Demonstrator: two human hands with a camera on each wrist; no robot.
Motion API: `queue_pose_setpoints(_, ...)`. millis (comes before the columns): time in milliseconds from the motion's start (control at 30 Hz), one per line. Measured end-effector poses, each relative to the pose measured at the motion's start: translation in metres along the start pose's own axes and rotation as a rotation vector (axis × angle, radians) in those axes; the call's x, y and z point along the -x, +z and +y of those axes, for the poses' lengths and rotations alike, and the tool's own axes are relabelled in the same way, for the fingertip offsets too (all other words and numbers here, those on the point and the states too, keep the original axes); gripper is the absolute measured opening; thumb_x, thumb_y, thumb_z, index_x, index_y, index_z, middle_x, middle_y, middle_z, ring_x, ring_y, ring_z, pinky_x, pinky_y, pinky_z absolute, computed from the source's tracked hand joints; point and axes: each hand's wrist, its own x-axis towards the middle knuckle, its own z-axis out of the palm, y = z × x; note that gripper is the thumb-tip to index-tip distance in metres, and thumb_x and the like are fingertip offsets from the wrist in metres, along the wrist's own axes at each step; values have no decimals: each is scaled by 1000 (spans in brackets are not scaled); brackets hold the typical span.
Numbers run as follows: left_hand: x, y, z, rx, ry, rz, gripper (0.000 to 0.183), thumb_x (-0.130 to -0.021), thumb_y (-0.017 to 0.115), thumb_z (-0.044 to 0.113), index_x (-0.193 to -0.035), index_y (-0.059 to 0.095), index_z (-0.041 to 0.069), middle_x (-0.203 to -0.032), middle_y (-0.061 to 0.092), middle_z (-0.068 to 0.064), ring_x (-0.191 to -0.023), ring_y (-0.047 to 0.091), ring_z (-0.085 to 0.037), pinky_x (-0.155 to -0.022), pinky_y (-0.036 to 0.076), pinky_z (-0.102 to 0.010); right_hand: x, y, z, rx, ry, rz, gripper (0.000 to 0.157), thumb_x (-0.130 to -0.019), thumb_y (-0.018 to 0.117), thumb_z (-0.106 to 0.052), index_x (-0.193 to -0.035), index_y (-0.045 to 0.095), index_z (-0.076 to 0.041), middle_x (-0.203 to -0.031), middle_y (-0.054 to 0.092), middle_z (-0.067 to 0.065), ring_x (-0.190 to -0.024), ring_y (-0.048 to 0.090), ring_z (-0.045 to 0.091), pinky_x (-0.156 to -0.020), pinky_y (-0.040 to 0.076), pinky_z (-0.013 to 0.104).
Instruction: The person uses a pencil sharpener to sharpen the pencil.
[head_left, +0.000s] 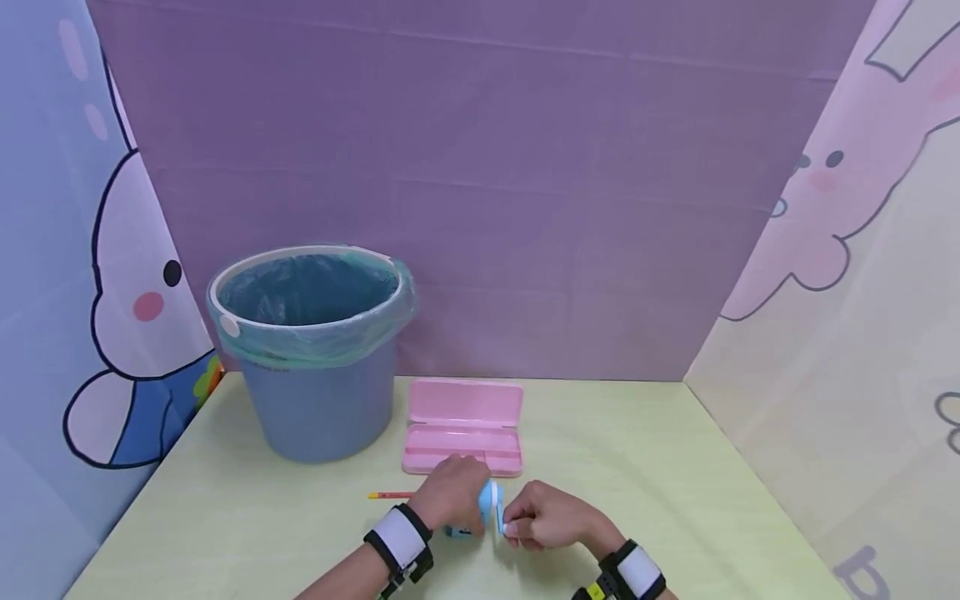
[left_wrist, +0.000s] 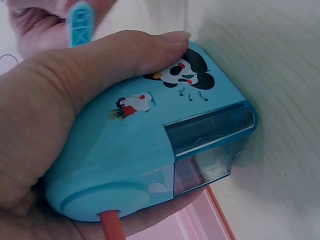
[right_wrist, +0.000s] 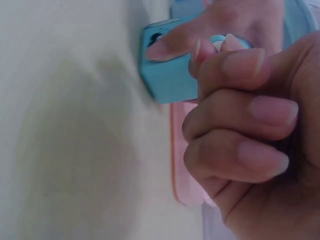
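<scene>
Sharpener (left_wrist: 142, 137): left hand (head_left: 453, 492) is gripping it, right hand (head_left: 551, 517) is pinching its crank (head_left: 500, 508).
Smooth turning is calling for a well-braced sharpener and a straight pencil (head_left: 390, 495).

A small screened-off booth with the look of a study corner: a pale desk (head_left: 637, 467) is closed in by a creased purple sheet (head_left: 487, 167) at the far side, a blue cartoon-printed hanging (head_left: 45, 350) at left and a pale one (head_left: 885, 333) at right. A pink pencil case (head_left: 465, 402) and blue pencil sharpener (left_wrist: 115, 155) lend the study look. The building beyond cannot be told.
</scene>
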Motion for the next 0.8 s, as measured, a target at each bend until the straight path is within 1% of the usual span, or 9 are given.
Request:
queue_pose_setpoints(67, 0, -1, 0, 7, -5, 1, 42, -60, 99, 24, -88, 69, 16, -75, 55, 7, -70, 48, -13, -68, 41, -27, 1, -2, -4, 14, -13, 7, 28, -95, 52, 3, -73, 67, -5, -52, 46, -9, -47, 41, -1, -52, 31, 16)
queue_pose_setpoints(233, 1, -2, 2, 21, -16, -12, 41, -61, 99, 24, -88, 69, 16, -75, 55, 7, -71, 48, -14, -68, 40, -27, 4, -8, -10, 15, -46, 18, 29, -99, 54, -2, -73, 66, -1, -51, 46, -7, -47, 40, -2, -53, 32, 15)
queue_pose_setpoints(367, 1, -2, 1, 12, -21, -8, 43, -61, 99, 25, -90, 70, 15, -76, 55, 7, -73, 48, -13, -70, 41, -28, 4, -12, -13, 23, -79, 37, 28, -98, 52, 2, -74, 65, 2, -52, 45, -7, -47, 39, -3, -54, 31, 15)
queue_pose_setpoints(467, 1, -2, 1, 8, -13, -7, 44, -60, 99, 25, -91, 70, 15, -77, 56, 7, -73, 48, -13, -72, 41, -28, 4, -14, -14, 32, -80, 43, 28, -98, 51, 2, -74, 65, 2, -52, 45, -9, -47, 40, -3, -55, 32, 15)
queue_pose_setpoints(567, 1, -2, 2, 7, -12, -19, 44, -61, 99, 25, -93, 70, 15, -79, 57, 7, -74, 48, -13, -74, 42, -29, 4, -15, -15, 35, -77, 51, 29, -100, 53, -2, -74, 66, 2, -52, 46, -9, -47, 41, -3, -56, 33, 15)
queue_pose_setpoints(667, 1, -3, 3, 6, -21, -30, 44, -62, 99, 25, -94, 70, 15, -80, 57, 7, -75, 49, -13, -75, 42, -29, 4, -17, -17, 50, -82, 72, 30, -100, 55, -5, -73, 66, -1, -52, 46, -8, -48, 41, -3, -57, 33, 15)
queue_pose_setpoints(800, 1, -3, 4, 11, -38, -36, 44, -62, 99, 25, -95, 70, 15, -80, 57, 7, -75, 49, -14, -74, 43, -30, 3, -21, -21, 50, -63, 108, 29, -100, 56, -3, -72, 66, -4, -52, 46, -8, -48, 40, -1, -56, 32, 16)
